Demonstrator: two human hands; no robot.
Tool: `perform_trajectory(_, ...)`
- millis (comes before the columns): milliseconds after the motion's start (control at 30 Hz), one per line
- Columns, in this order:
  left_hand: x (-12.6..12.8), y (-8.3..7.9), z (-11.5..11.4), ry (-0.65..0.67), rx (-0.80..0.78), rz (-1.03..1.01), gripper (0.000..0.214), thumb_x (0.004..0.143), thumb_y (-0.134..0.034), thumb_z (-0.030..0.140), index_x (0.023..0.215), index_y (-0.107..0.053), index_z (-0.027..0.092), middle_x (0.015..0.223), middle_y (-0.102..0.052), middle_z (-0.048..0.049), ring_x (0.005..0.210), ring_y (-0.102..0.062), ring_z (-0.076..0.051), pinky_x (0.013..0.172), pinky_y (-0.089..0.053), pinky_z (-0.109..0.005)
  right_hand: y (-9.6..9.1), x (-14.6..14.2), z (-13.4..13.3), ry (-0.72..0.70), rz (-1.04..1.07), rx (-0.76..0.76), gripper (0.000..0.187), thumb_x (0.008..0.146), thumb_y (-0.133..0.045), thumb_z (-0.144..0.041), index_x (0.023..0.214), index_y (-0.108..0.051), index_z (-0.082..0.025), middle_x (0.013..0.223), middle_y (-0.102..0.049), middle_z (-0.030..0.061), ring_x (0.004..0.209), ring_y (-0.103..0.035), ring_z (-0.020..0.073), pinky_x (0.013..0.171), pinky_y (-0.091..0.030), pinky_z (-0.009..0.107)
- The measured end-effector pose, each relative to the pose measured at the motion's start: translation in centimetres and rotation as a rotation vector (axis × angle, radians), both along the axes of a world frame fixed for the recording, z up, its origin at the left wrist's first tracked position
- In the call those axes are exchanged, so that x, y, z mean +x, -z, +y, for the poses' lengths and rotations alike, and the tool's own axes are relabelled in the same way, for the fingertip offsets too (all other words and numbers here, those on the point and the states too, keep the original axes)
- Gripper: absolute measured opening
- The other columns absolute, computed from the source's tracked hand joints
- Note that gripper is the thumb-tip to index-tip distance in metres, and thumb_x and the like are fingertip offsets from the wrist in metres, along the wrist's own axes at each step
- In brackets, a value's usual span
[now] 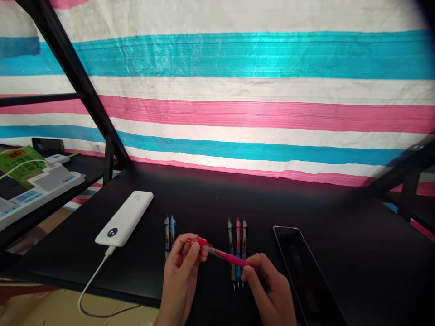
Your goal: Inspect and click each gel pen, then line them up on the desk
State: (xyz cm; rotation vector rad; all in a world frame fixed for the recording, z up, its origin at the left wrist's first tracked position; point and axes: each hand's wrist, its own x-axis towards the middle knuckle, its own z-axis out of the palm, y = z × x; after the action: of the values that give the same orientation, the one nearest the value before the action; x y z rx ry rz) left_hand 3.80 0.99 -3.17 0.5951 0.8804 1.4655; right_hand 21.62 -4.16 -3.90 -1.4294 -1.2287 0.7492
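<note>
A pen (219, 252) with a red top and clip, a clear barrel and a pink grip is held slantwise above the black table. My left hand (183, 271) pinches its red clip end. The fingers of my right hand (268, 283) are closed on the pink grip end, hiding the tip. Behind and beneath it lie three pens side by side: a clear-and-grey pen (230, 235), a red-topped pen with a blue grip (238, 233) and another clear-topped pen (244, 235). Left of my left hand are a grey pen (166, 235) and a blue-topped pen (173, 226), partly covered by that hand.
A white power bank (127, 217) with a plugged-in white cable (88, 283) lies on the black table (204, 194) at left. A dark phone or tablet (306, 271) lies at right. A white power strip (44, 190) sits on the side shelf. Striped sheeting (238, 117) hangs behind.
</note>
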Motion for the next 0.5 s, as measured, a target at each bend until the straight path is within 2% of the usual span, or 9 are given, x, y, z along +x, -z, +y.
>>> perform_trajectory(133, 0.07, 0.11, 0.01, -0.007, -0.003, -0.008, 0.024, 0.079, -0.091, 0.035, 0.092, -0.078, 0.019, 0.083, -0.074, -0.0045, 0.072, -0.063, -0.014, 0.070, -0.054, -0.023, -0.21, 0.04, 0.01, -0.002, 0.014, 0.007, 0.023, 0.098, -0.065, -0.045, 0.089, -0.070, -0.025, 0.073, -0.065, -0.0015, 0.063, -0.057, 0.0154, 0.062, -0.043, 0.025)
perform_trajectory(333, 0.17, 0.39, 0.11, -0.006, -0.017, -0.001, 0.027, 0.077, -0.093, 0.036, 0.093, -0.079, 0.018, 0.083, -0.074, -0.0042, 0.072, -0.064, -0.013, 0.071, -0.055, -0.021, -0.22, -0.20, 0.03, -0.054, -0.056, 0.025, 0.039, 0.105, -0.053, -0.046, 0.074, -0.059, -0.023, 0.064, -0.048, -0.0036, 0.056, -0.046, 0.0134, 0.055, -0.035, 0.025)
perform_trajectory(500, 0.36, 0.83, -0.08, -0.030, -0.027, 0.012, 0.029, 0.077, -0.093, 0.036, 0.096, -0.079, 0.018, 0.086, -0.076, -0.0044, 0.073, -0.064, -0.012, 0.073, -0.055, -0.020, -0.17, -0.33, 0.01, -0.044, -0.107, 0.049, 0.043, 0.108, -0.048, -0.042, 0.070, -0.055, -0.022, 0.065, -0.048, -0.0025, 0.056, -0.045, 0.0134, 0.052, -0.033, 0.025)
